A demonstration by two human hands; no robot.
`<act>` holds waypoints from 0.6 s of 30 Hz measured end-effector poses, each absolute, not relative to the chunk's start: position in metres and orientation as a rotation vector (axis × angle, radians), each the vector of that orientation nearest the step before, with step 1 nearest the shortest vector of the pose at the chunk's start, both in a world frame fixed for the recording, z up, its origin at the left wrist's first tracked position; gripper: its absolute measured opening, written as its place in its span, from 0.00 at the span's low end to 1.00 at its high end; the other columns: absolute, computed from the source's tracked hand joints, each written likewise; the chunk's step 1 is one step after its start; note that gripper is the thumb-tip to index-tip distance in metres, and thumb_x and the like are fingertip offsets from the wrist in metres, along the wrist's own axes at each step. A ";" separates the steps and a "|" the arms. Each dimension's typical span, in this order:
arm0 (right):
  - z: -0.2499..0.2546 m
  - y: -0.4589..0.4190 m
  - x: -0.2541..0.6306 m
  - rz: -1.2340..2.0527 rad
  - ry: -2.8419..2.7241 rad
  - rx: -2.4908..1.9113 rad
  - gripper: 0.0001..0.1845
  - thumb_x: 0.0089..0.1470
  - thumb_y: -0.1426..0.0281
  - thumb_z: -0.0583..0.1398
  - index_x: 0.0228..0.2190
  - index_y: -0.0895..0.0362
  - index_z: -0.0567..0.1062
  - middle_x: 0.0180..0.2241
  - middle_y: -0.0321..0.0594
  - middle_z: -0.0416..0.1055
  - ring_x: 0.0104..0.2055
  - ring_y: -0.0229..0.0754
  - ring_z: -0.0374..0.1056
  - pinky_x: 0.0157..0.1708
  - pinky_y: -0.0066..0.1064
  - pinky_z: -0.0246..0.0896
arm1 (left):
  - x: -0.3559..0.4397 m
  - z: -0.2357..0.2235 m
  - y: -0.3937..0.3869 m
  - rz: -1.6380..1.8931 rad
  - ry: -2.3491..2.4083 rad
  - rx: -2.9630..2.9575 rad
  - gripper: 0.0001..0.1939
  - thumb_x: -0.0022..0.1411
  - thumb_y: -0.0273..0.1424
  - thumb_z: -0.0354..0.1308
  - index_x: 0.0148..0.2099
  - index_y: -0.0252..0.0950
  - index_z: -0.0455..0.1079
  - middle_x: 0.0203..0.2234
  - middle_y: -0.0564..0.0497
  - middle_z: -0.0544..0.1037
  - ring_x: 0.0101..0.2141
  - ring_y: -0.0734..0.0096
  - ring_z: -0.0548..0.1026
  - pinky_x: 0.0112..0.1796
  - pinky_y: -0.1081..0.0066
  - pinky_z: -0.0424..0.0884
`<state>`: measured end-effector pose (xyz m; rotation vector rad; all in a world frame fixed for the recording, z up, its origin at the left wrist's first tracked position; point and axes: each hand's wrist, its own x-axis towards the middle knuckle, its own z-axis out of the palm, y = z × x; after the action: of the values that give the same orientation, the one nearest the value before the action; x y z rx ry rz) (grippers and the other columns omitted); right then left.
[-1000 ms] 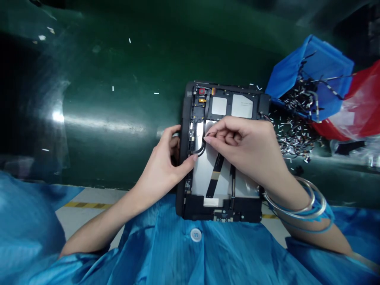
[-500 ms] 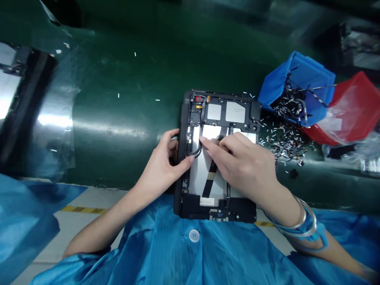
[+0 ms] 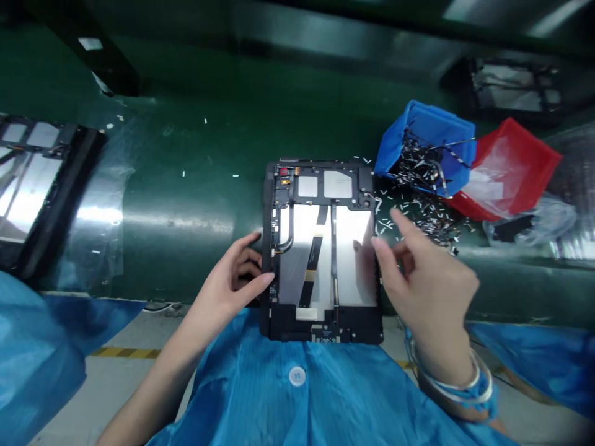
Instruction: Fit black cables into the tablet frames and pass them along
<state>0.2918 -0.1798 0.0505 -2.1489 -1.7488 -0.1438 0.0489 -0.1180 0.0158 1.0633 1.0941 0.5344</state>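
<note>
An opened tablet lies in front of me, its insides facing up and its near end by my blue coat. My left hand grips its left edge, the thumb on top and the fingers at the side. A black cable runs down the left side and curves to a small connector near that edge. Just off the right edge is my right hand, thumb and index finger apart, with nothing seen between them. A flat black ribbon crosses the silver battery area.
A blue bin holds small cables; more cables and white scraps lie before it. Beside it are a red bin and clear plastic bags. Other opened devices lie far left and back right. A blue sleeve shows at left.
My right hand has left the cable and moved right, off the tablet. My left thumb has shifted from the cable to the tablet's edge. The camera view has shifted.
</note>
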 end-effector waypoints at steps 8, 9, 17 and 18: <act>0.039 -0.191 0.293 0.652 -1.427 -1.997 0.24 0.58 0.56 0.54 0.47 0.59 0.76 0.15 0.28 0.62 0.17 0.34 0.58 0.20 0.27 0.53 | 0.059 0.051 -0.152 0.621 1.181 1.064 0.42 0.52 0.37 0.67 0.66 0.58 0.53 0.56 0.54 0.70 0.53 0.57 0.72 0.47 0.66 0.75; 0.042 -0.188 0.296 0.661 -1.402 -1.936 0.23 0.59 0.58 0.53 0.47 0.59 0.76 0.16 0.29 0.64 0.18 0.34 0.59 0.21 0.27 0.54 | 0.062 0.058 -0.149 0.623 1.219 1.048 0.43 0.51 0.37 0.68 0.65 0.60 0.53 0.54 0.56 0.73 0.51 0.57 0.74 0.46 0.66 0.76; 0.053 -0.158 0.377 -0.084 -1.185 -2.025 0.11 0.55 0.67 0.57 0.35 0.55 0.80 0.29 0.39 0.76 0.29 0.40 0.68 0.31 0.33 0.60 | 0.100 0.084 -0.026 0.908 1.134 0.969 0.13 0.51 0.23 0.64 0.40 0.42 0.73 0.40 0.63 0.79 0.39 0.78 0.75 0.36 0.84 0.74; 0.053 -0.152 0.386 -0.125 -1.193 -2.088 0.10 0.54 0.68 0.58 0.33 0.54 0.80 0.29 0.39 0.76 0.29 0.41 0.68 0.31 0.34 0.59 | 0.106 0.081 -0.003 0.934 1.113 0.953 0.10 0.51 0.23 0.64 0.36 0.40 0.71 0.36 0.64 0.79 0.38 0.81 0.74 0.38 0.85 0.73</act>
<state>0.3863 -0.1522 0.0533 -2.0882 -1.1927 -0.1249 0.1060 -0.0028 0.0809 0.9532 1.1134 0.9338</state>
